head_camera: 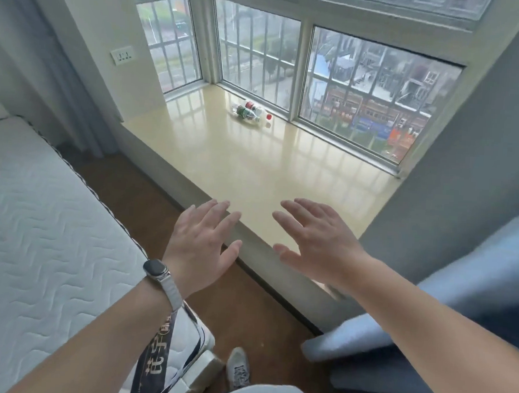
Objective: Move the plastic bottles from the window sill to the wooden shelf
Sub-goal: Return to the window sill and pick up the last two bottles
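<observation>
Two clear plastic bottles lie on their sides at the far edge of the cream window sill (212,163), close to the glass. One has a red label and red cap (258,109); the other has a green label and white cap (248,114). They lie side by side, touching. My left hand (203,244) hovers over the sill's near edge with fingers spread, a watch on its wrist. My right hand (316,238) is beside it, also spread and holding nothing. Both hands are well short of the bottles. No wooden shelf is in view.
A white quilted mattress (47,215) fills the left side, leaving a narrow strip of brown floor (138,196) before the sill. Grey curtains hang at left (27,64) and right (462,207). A wall socket (122,56) sits left of the window. My shoe (238,368) stands below.
</observation>
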`<control>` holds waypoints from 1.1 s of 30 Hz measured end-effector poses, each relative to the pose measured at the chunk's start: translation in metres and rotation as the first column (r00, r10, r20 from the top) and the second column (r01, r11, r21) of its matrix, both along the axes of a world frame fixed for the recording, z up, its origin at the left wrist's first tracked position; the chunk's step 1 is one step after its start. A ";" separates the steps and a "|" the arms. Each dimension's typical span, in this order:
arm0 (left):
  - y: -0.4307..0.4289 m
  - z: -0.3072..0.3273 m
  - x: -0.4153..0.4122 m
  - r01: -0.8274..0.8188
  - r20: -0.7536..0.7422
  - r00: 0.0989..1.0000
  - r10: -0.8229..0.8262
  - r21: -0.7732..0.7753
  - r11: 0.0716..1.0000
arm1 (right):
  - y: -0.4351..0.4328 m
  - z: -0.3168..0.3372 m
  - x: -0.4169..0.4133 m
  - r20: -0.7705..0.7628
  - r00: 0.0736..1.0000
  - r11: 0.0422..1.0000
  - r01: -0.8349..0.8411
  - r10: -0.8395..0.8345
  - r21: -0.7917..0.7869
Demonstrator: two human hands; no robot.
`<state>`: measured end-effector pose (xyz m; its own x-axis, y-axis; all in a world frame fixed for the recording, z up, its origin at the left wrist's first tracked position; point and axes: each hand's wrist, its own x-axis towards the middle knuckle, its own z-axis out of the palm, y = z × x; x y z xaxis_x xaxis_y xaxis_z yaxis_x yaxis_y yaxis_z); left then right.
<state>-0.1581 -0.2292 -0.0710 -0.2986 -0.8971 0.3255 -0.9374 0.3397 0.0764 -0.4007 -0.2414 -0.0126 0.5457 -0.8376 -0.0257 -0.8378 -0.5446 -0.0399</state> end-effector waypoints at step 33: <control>-0.294 0.010 0.147 -0.346 0.093 0.928 0.360 -0.138 0.928 | -0.385 -0.025 0.149 0.080 0.939 0.929 -0.314 0.334 -0.197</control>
